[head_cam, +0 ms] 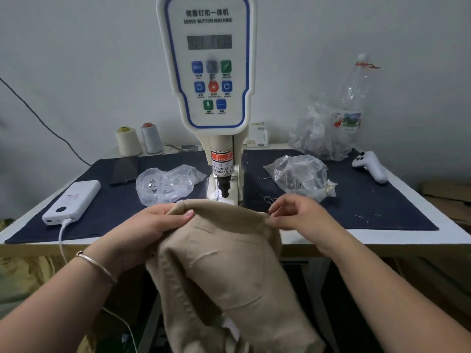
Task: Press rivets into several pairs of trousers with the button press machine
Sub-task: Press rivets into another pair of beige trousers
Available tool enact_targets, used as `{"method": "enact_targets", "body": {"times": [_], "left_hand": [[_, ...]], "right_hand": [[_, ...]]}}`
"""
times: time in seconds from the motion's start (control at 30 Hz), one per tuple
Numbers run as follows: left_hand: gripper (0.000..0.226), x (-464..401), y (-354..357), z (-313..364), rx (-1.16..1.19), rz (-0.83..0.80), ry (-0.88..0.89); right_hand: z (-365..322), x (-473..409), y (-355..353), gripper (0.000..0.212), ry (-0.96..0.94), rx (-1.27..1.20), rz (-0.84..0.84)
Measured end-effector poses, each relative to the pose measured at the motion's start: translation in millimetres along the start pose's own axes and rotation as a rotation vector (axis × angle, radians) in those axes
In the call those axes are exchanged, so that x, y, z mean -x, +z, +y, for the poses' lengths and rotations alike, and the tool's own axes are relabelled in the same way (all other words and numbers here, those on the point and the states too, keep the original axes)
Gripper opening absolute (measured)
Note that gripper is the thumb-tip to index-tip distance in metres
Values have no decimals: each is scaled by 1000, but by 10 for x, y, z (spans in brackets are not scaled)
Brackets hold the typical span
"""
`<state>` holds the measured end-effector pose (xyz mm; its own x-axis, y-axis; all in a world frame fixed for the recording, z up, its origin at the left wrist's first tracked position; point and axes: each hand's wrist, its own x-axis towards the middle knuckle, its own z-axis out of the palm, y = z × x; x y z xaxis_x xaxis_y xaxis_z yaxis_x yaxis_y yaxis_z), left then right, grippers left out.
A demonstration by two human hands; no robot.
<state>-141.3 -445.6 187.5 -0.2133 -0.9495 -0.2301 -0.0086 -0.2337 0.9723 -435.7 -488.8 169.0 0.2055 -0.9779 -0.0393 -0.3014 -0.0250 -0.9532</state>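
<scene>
While hands [150,222] hold trousers [224,263], "SERVO BUTTON MACHINE" [207,20]

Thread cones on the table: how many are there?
2. A yellow thread cone and a grey thread cone stand side by side at the back left, left of the machine, which may hide more.

1. The press head [224,186] of the button press machine [207,72] stands mid-bench, splitting the dark mat [382,200] into left and right sides.
2. The beige trousers [224,250] fill the near edge below the press head.
3. Left side: a plastic bag [165,184], phone [125,170] and power bank [72,201] crowd the way.
4. Right side: a bag [300,177] lies near; bare mat lies open beyond it.
</scene>
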Motion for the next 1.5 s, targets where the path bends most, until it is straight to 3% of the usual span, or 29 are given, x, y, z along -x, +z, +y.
{"method": "enact_targets", "body": {"times": [0.1,0.17,0.33,0.5,0.7,1.03,1.17,1.37,1.5], "left_hand": [[17,-81,-185,-14,-17,198,-37],[17,-165,-296,-39,-61,291,-68],[15,-427,-376,-88,-321,368,-136],[24,-671,-470,-19,-469,430,-228],[47,-672,-560,-147,-481,333,-352],[79,-612,-765,-178,-172,223,-374],[74,-600,-784,-234,-57,183,-331],[91,-584,-793,-283,-50,231,-319],[81,-622,-790,-298,-53,245,-316]], "right_hand": [[128,-259,-223,4,-65,394,413],[197,-461,-370,18,-39,653,570],[209,-927,-470,31,68,1085,438],[211,-1315,-512,30,390,902,252],[545,-1296,-473,23,130,1036,451],[576,-1263,-473,16,38,996,499],[590,-1254,-465,15,15,992,530],[637,-1279,-452,14,-32,993,612],[636,-1249,-444,10,-90,958,703]]}}
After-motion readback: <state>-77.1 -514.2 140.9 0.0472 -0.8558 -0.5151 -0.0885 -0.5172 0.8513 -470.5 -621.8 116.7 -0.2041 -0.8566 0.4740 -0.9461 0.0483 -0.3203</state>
